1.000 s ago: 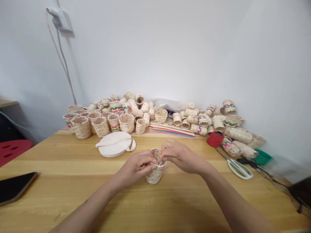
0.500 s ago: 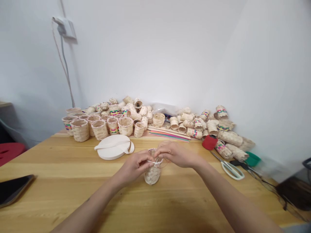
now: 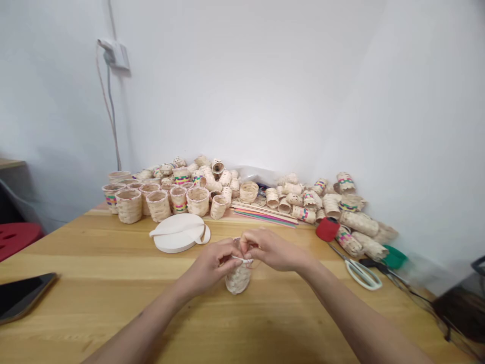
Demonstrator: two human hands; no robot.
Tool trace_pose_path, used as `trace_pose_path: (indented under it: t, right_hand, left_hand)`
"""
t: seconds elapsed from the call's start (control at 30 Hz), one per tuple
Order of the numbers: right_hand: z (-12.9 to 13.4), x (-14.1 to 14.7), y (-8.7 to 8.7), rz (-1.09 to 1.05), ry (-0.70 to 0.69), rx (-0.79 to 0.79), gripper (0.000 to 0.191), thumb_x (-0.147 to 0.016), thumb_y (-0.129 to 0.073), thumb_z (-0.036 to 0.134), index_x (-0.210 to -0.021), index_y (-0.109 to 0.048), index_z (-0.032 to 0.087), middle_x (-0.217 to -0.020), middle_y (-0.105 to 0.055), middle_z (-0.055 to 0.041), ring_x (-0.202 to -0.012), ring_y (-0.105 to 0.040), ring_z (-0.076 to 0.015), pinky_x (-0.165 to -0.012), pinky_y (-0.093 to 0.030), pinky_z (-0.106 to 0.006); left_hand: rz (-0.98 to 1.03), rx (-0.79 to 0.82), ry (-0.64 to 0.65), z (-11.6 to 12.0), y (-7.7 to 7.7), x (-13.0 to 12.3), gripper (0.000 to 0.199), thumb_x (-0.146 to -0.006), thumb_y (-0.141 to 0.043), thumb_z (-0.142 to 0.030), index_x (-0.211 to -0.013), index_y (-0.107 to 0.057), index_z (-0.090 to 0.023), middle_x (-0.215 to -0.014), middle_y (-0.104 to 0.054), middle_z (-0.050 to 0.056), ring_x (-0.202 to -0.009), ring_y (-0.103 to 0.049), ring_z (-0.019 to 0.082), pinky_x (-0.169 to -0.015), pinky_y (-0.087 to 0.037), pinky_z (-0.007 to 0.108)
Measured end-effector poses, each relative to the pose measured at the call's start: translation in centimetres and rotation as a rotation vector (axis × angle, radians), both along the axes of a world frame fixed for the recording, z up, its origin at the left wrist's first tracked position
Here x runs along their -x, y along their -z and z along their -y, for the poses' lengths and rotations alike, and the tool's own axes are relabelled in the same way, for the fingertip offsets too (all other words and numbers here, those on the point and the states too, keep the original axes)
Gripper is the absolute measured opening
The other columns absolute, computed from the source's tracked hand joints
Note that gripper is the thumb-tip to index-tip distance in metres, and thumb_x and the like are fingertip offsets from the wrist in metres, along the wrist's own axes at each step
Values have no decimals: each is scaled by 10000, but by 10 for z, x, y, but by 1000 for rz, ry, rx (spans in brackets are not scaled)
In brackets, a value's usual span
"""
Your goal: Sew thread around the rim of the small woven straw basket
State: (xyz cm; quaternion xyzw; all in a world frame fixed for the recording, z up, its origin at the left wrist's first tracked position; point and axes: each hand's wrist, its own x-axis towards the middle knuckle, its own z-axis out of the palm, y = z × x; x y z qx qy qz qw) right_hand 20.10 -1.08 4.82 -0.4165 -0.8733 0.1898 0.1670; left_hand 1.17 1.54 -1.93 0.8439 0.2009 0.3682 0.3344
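A small woven wood-strip basket (image 3: 238, 279) stands upright on the wooden table (image 3: 113, 283), its rim partly hidden by my fingers. My left hand (image 3: 210, 266) pinches the near side of the rim and a thin white strand (image 3: 241, 259) that runs along it. My right hand (image 3: 270, 249) grips the rim's far right side, with its fingertips meeting those of the left hand over the opening. The inside of the basket is hidden.
Several woven cups and rolled woven pieces (image 3: 159, 206) are heaped along the wall. Close by lie a white strip roll (image 3: 178, 232), coloured strips (image 3: 265, 218), a red spool (image 3: 327, 229), scissors (image 3: 362, 275), and a phone (image 3: 22, 298) at the table's left edge.
My view has tilted up and shifted, so the table and the pile sit lower in the picture. My hands have come closer together at the basket rim and still hold it.
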Motion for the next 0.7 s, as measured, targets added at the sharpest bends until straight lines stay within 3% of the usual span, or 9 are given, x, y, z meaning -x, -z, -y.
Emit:
trace_pose_path:
  t: [0.13,0.23,0.33,0.43,0.57,0.7]
  right_hand:
    - [1,1,3,-7,12,-83,179,-819,-560,-6,-866,-595,163,-853,-623,5,-787,-538,-137,-692,-385,-231]
    - [4,-1,11,19,76,-398,142,-898,-532,83,-961,-615,179,-921,-636,-38,-888,-526,-185,-798,-382,-313]
    - [4,-1,25,91,17,-605,138,-932,-511,139,-997,-613,205,-896,-631,-39,-872,-505,-193,-797,-369,-337]
    - [-1,1,38,143,-33,-670,103,-938,-513,161,-959,-606,198,-886,-625,-30,-827,-495,-183,-758,-371,-332]
    - [-8,2,46,168,-43,-735,161,-964,-458,172,-900,-606,181,-878,-617,-41,-822,-492,-180,-746,-390,-335]
    - [-5,9,49,78,-44,-795,199,-980,-424,205,-917,-612,187,-979,-635,-63,-977,-506,-206,-885,-409,-406]
  left_hand:
    - [12,34,-54,-2,3,-1,157,-839,-557,-242,-772,-677,-165,-754,-609,17,-714,-542,145,-673,-395,233]
    - [24,66,-152,-6,6,-2,187,-841,-547,-284,-777,-672,-161,-733,-602,17,-688,-531,148,-642,-385,235]
    - [36,97,-177,-9,9,-2,215,-851,-516,-297,-814,-678,-159,-744,-599,23,-696,-529,152,-634,-384,233]
    - [57,103,-144,-12,10,-2,231,-857,-497,-295,-823,-680,-157,-753,-600,24,-708,-531,150,-640,-396,227]
    - [77,98,-198,-13,11,-4,186,-833,-526,-257,-799,-679,-157,-733,-622,17,-680,-532,141,-616,-399,217]
    - [109,59,-250,-9,13,-7,148,-802,-535,-165,-780,-681,-163,-730,-647,16,-661,-541,141,-613,-405,225]
